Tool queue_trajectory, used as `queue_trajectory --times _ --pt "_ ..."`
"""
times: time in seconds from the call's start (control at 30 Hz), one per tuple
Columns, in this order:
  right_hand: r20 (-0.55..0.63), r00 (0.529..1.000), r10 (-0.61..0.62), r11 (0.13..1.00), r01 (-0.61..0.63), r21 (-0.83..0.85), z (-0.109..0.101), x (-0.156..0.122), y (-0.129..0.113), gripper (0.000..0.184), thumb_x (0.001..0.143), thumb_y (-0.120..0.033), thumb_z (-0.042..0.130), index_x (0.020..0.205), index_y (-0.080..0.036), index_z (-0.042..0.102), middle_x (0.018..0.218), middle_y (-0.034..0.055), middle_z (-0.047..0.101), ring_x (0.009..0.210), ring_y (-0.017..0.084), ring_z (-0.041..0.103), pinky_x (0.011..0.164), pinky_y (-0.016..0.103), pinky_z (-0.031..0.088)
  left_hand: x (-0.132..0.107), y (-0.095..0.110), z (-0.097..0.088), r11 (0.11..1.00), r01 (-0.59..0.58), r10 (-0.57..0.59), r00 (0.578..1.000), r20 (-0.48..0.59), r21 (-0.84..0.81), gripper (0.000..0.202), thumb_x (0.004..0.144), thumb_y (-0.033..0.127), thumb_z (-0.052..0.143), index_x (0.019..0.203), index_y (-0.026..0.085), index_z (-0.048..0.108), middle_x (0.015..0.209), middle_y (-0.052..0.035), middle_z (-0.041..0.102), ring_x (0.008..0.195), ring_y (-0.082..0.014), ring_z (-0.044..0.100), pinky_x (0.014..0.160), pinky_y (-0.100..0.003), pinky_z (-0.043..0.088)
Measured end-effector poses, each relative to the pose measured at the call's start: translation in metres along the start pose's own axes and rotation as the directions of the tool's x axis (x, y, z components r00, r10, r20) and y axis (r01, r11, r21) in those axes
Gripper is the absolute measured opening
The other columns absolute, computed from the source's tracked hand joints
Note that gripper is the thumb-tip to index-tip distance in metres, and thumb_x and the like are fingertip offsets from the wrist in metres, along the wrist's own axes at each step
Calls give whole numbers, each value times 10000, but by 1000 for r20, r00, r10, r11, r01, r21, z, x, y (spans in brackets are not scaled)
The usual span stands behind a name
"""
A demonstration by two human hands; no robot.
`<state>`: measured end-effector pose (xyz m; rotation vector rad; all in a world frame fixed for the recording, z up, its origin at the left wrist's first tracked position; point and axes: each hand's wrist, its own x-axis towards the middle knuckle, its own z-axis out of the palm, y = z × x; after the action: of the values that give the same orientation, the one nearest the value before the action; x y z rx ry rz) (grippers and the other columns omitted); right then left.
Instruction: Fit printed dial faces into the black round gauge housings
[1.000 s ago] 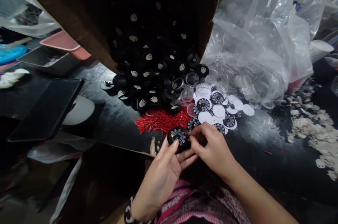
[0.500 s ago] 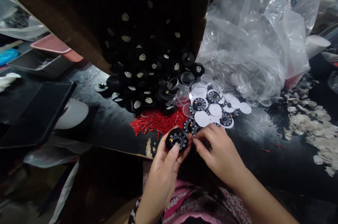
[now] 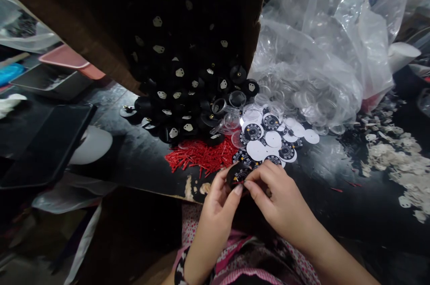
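Note:
My left hand is closed around a round black gauge housing with a printed dial, tilted so its face is turned toward my right hand. A thin red pointer lies across the dial face. My right hand has its thumb and index finger pinched at the pointer's end, touching the edge of the gauge. Just beyond my hands lie a heap of red pointers and a pile of round dial cards, some black-faced and some white side up.
A large open cardboard box lies tipped, black housings spilling from it. Clear round covers come out of a plastic bag. Small pale plates are scattered at right. A dark tray stands at left.
The gauge has moved right, up to my right hand, and tilted. My left thumb has shifted from the dial face to its lower edge. The red pointer now shows across the dial.

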<state>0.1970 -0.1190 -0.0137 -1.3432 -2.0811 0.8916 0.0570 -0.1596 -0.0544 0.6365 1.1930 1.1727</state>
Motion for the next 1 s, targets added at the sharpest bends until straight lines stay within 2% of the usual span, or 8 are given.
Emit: queue_trajectory --times 0.23,0.43,0.5,0.6,0.67,0.73,0.9,1.0 --pt "38 999 36 999 -37 22 -1 -4 -5 152 918 -138 544 778 -195 545 804 -4 584 779 162 532 750 317 351 -1 6 -1 965 -145 153 988 -19 218 179 874 296 600 1051 271 602 1068 15 693 1022 -161 654 916 -267 500" --pt "5 998 68 997 -68 45 5 -9 -5 191 895 -122 557 726 -195 504 740 -16 563 719 149 516 684 287 354 -4 5 -5 913 -227 242 970 -4 338 244 837 182 605 1050 299 622 1028 39 720 948 -158 691 859 -264 533" --pt "-10 998 62 998 -62 32 5 -9 -4 245 877 -133 575 662 -196 475 677 -24 533 665 141 497 647 280 347 -2 4 -6 933 -187 201 980 -14 308 229 835 202 620 1041 298 639 1034 36 720 956 -160 689 863 -259 533" --pt "-51 999 -1 1000 1 2 3 -7 0 247 864 -150 592 643 -193 491 680 -12 532 666 147 504 651 285 369 1 4 -6 993 -27 25 999 21 119 249 857 289 624 1104 313 637 1107 22 714 1046 -178 667 947 -290 509" --pt "-68 994 -91 996 89 -31 1 -5 3 102 886 -142 565 795 -178 591 785 22 581 757 171 541 709 301 403 3 5 -6 997 76 -77 995 70 11 349 853 315 643 1199 338 603 1185 17 695 1125 -188 637 1024 -312 466" --pt "-59 980 -190 978 183 -97 0 -3 6 112 904 -113 526 945 -162 618 871 51 608 833 191 553 763 321 418 3 5 -8 994 110 -109 990 85 -7 432 834 331 673 1257 352 583 1267 15 662 1213 -199 585 1082 -317 416" --pt "-11 961 -275 911 257 -322 4 3 8 118 888 -110 504 840 -146 606 809 59 595 780 205 535 744 344 416 2 -2 -9 990 143 -142 989 -50 16 390 778 396 725 1161 334 682 1359 32 607 1355 -226 444 1145 -314 340" --pt "-4 970 -244 904 225 -364 6 6 5 100 853 -114 522 793 -151 592 783 47 596 750 193 537 737 334 422 1 -8 -4 958 255 -269 957 -105 -131 339 786 437 692 1099 310 714 1286 -8 661 1288 -285 522 1067 -397 456"
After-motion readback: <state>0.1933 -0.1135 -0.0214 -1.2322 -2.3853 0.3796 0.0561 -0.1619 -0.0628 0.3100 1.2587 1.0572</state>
